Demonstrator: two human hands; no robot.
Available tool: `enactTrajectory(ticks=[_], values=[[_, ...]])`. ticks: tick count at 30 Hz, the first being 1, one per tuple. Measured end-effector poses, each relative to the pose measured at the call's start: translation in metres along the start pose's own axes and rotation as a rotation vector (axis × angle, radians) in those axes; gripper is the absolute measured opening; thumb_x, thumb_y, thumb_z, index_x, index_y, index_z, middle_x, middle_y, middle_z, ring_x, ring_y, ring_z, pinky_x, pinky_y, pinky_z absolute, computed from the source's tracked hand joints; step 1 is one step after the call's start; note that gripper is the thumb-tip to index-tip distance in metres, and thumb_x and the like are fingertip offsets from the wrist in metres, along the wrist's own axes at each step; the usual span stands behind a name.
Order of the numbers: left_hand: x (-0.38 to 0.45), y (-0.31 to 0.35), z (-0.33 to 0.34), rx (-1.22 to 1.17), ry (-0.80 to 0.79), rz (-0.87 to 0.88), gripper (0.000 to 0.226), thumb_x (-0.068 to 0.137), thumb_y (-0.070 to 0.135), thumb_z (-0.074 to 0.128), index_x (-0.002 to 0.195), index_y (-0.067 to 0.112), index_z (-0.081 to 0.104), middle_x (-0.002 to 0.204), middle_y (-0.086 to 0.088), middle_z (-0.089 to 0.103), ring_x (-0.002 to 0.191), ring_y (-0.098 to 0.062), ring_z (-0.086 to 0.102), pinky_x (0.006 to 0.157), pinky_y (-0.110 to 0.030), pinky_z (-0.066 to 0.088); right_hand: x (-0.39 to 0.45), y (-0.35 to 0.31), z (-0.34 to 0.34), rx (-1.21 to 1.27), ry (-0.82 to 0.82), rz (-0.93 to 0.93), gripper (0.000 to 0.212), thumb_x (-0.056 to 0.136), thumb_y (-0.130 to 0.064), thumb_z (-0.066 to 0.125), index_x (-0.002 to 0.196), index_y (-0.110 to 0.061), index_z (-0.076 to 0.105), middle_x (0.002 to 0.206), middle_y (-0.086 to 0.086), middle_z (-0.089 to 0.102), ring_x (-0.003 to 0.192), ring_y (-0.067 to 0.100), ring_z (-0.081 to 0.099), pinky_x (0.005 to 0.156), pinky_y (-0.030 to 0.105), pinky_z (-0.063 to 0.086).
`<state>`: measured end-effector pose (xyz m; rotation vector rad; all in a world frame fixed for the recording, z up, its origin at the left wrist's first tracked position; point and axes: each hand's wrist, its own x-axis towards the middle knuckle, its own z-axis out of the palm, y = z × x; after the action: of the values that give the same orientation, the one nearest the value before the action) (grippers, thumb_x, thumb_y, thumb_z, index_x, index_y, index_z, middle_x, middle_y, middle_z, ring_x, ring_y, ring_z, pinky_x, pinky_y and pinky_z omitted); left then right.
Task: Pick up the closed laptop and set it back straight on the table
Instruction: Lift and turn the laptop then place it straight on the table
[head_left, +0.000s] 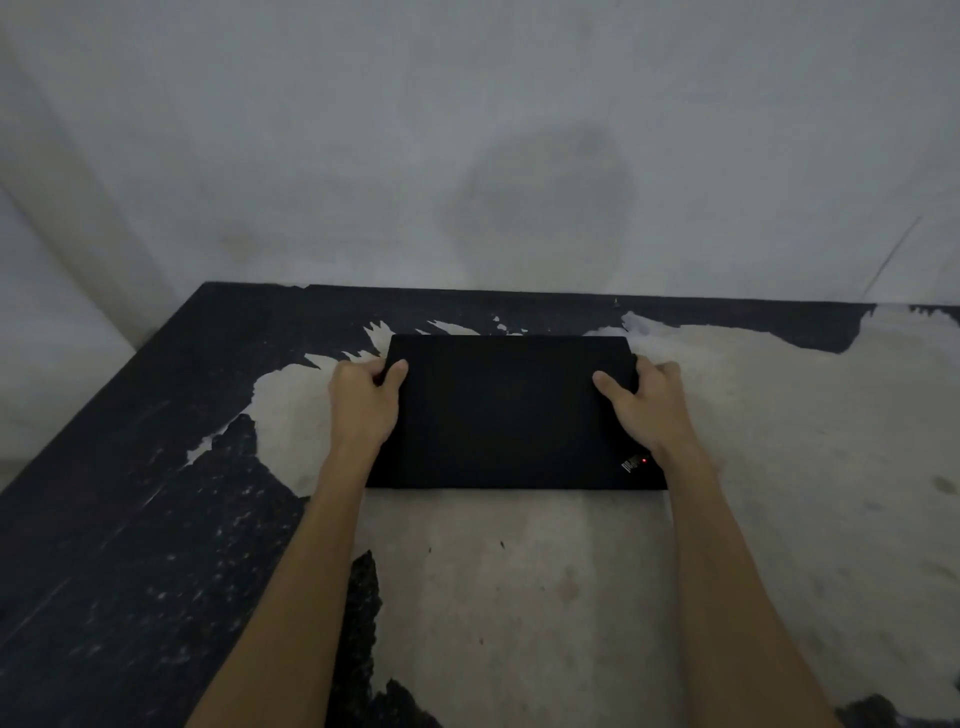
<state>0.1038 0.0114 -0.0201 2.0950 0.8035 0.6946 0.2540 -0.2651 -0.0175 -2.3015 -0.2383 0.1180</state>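
Observation:
A closed black laptop lies in the middle of the table, its long edges roughly parallel to the table's far edge. A small logo with a red light shows at its near right corner. My left hand grips the laptop's left edge near the far corner, thumb on the lid and fingers curled under. My right hand grips the right edge the same way. I cannot tell whether the laptop rests on the surface or is slightly raised.
The table's dark coating is peeled, baring pale patches across the middle and right. A grey wall stands right behind the table's far edge. The table's left edge runs diagonally toward the near left.

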Motion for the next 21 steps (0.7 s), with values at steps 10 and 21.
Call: enactTrajectory(ticks=[10, 21], values=[[-0.007, -0.002, -0.006, -0.009, -0.071, 0.063, 0.021, 0.103, 0.013, 0.058, 0.104, -0.001, 0.073, 0.091, -0.016, 0.069, 0.08, -0.022, 0.065, 0.078, -0.034, 0.057, -0.004, -0.002, -0.002, -0.061, 0.0, -0.024, 0.047, 0.096, -0.049, 0.06, 0.112, -0.006, 0.058, 0.127, 0.013, 0.043, 0.114, 0.03, 0.052, 0.101, 0.044, 0.045], [-0.059, -0.02, -0.022, 0.158, -0.374, 0.246, 0.076, 0.086, 0.068, 0.061, 0.154, 0.041, 0.04, 0.171, -0.001, 0.007, 0.155, -0.018, 0.007, 0.12, -0.037, 0.014, -0.038, 0.008, -0.006, -0.251, -0.05, -0.201, 0.065, 0.103, -0.043, 0.048, 0.157, -0.009, 0.034, 0.162, 0.015, 0.027, 0.147, 0.034, 0.028, 0.118, 0.04, 0.024]])
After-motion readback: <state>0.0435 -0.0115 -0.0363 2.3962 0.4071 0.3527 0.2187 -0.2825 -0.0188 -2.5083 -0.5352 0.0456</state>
